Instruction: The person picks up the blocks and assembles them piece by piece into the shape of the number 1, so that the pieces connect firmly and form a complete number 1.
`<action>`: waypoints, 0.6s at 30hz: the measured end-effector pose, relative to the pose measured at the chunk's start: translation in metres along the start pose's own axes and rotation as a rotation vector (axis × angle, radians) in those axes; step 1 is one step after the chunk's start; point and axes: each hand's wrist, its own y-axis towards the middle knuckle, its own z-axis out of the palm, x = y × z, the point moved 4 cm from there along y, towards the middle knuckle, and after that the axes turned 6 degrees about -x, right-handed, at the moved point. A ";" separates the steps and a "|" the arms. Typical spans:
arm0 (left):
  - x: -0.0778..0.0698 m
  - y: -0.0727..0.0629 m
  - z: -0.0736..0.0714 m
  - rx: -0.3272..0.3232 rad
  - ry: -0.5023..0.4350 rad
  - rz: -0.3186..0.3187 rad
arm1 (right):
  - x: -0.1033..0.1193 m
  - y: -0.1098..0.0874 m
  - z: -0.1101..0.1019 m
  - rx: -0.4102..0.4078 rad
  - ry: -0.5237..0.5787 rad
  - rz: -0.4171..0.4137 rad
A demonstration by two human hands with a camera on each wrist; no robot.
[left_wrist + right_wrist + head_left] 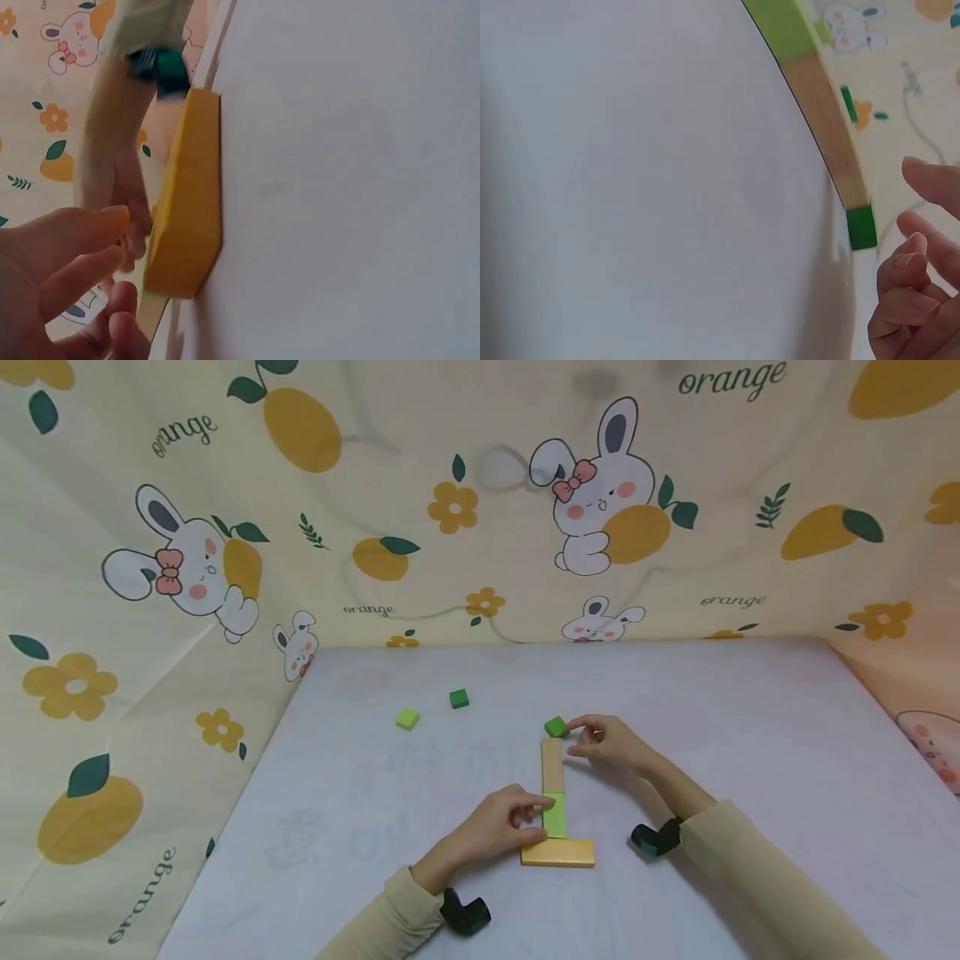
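Observation:
In the head view a row of blocks runs up the table: an orange-yellow plank [558, 853] lying crosswise, a light green block [555, 818], a tan wooden block [552, 766] and a small green block [556, 727] set at an angle. My left hand [495, 822] hovers at the light green block, its index fingertip over the block's edge and thumb by the plank; contact is hard to tell. Beside the small green block is my right hand [611, 745], index finger extended towards it. In the right wrist view that hand [922, 277] shows nothing between its fingers.
Further back on the white table [337, 860] lie a lime green block [407, 719] and a dark green block [459, 698]. A patterned cloth [450, 510] with rabbits and oranges surrounds the table's back and sides. Black devices [465, 913] are worn on both wrists.

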 end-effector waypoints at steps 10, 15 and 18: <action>0.006 0.009 -0.017 -0.135 -0.001 0.058 | 0.008 -0.043 0.018 0.083 0.107 -0.083; 0.013 0.012 -0.025 -0.212 -0.002 0.044 | 0.017 -0.064 0.027 0.107 0.121 -0.103; 0.017 0.014 -0.031 -0.258 -0.002 0.044 | 0.022 -0.074 0.031 0.110 0.155 -0.089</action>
